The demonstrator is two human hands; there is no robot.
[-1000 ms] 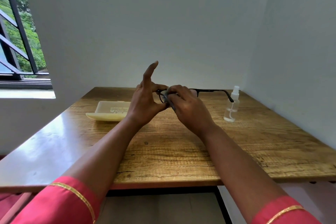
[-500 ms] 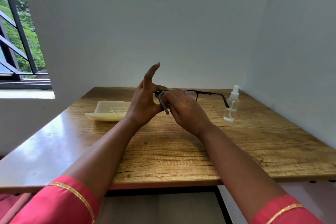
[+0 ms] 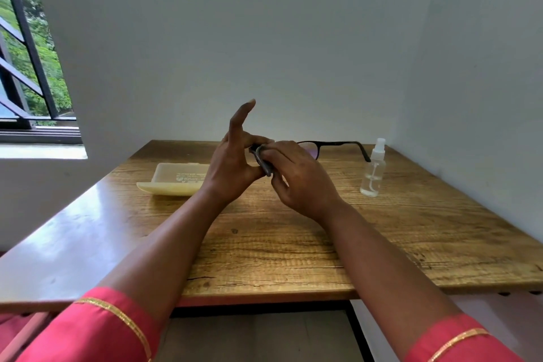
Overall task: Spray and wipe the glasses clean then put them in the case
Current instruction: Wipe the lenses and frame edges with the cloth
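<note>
Black-framed glasses (image 3: 332, 144) are held above the wooden table (image 3: 293, 244), one temple arm stretching right toward the bottle. My left hand (image 3: 232, 166) pinches the left end of the frame with thumb and a finger, its index finger pointing up. My right hand (image 3: 296, 178) pinches a small grey cloth (image 3: 262, 161) against the left lens. That lens is mostly hidden by my fingers. A clear spray bottle (image 3: 373, 169) with a white nozzle stands upright on the right. A cream glasses case (image 3: 176, 181) lies on the left.
White walls close in behind and to the right of the table. A barred window (image 3: 26, 67) is on the far left. Pink sleeves with gold trim cover my upper arms.
My right hand has slid the cloth leftward and downward over the lens. The glasses shifted slightly left with it. My left hand has barely moved.
</note>
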